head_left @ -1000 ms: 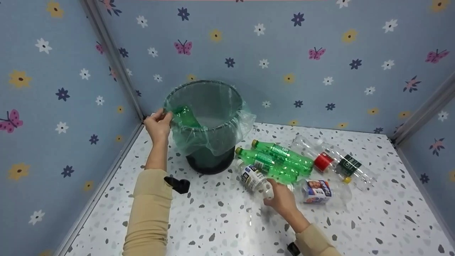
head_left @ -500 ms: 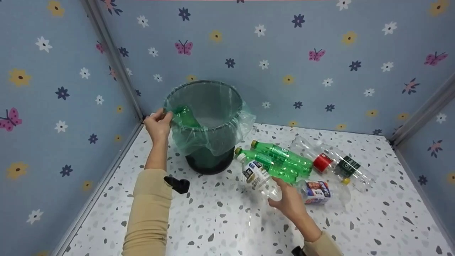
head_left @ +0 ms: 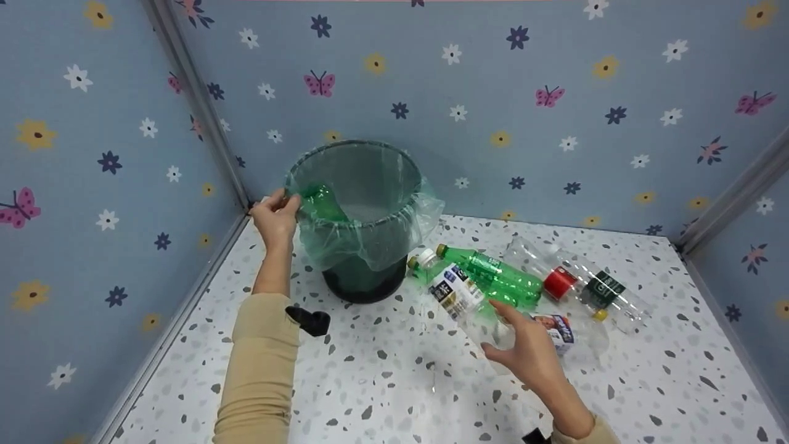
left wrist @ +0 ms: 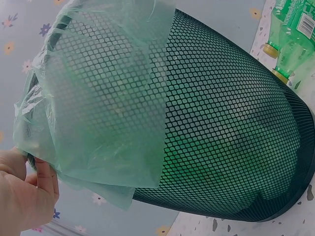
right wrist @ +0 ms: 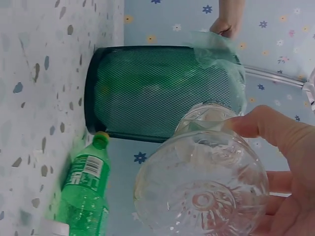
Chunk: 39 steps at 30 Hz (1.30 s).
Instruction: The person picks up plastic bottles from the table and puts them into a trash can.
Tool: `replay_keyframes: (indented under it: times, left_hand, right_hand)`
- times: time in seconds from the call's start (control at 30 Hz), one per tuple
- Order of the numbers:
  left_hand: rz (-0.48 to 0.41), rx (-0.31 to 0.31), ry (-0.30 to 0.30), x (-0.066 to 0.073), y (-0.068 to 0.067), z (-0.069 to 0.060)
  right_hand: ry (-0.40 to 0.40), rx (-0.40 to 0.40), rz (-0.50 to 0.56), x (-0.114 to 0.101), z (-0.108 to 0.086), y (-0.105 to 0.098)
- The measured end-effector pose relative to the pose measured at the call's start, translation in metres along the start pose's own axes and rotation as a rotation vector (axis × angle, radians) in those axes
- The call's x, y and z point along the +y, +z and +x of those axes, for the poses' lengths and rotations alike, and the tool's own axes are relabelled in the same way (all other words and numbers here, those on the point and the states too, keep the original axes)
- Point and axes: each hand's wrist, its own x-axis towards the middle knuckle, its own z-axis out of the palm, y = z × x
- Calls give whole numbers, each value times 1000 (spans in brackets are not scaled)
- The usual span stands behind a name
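Right hand (head_left: 527, 351): thumb and fingers wrapped round the base end of the clear bottle (head_left: 456, 290). That bottle is up off the speckled surface (head_left: 382, 388) by the look of it, tilted, white cap (head_left: 426, 257) leading toward the bin (head_left: 363, 287). It's well short of the mouth.

Left hand (head_left: 274, 219): thumb and fingertips pinching the rim and the green liner (left wrist: 103, 147) on your left side of the bin. Hold that pinch, or the film could slip in.

Step in hand, my read: carrying the bottle binward. Don't squeeze; thin plastic will likely buckle. Raise it until the cap clears the near rim and loose liner, tip it cap-down over the opening, then let go. Dragging it low could snag film or knock the green pair.

Counts: 1 clear bottle in hand. On the surface, 5: 2 green bottles (head_left: 502, 277), 1 red-label bottle (head_left: 560, 282), 1 dark-label bottle (head_left: 607, 288), 1 wide bottle (head_left: 558, 330) with a blue-white label, partly behind your right hand. Inside the bin, 1 green bottle (head_left: 327, 203) shows over the rim; mesh blurs the rest, can't count. 1 bin, 1 liner.
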Motion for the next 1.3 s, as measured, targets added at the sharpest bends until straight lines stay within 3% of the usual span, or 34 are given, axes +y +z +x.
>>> replay_keyframes:
  times: [0.3, 0.6, 1.03, 1.17, 1.27, 1.3]
  left_hand:
    - [4, -10, 26, -3, 1, -1]
    - [-3, -8, 8, -3, 1, 0]
    - [16, -1, 22, -3, 2, -1]
    - [-67, -46, 14, -4, -1, -1]
    - [-162, -51, 50, -54, 3, 42]
    - [-155, -43, 37, -64, 5, 52]
  right_hand:
    - [-94, 43, -5, -21, 4, -27]
    - [-183, 52, -28, -35, 31, -45]
    - [-110, -64, -50, -70, 91, -63]
    - [-104, -67, -68, -81, 108, -65]
    - [-114, -66, -95, -89, 121, -65]
    - [-115, -70, -110, -91, 126, -64]
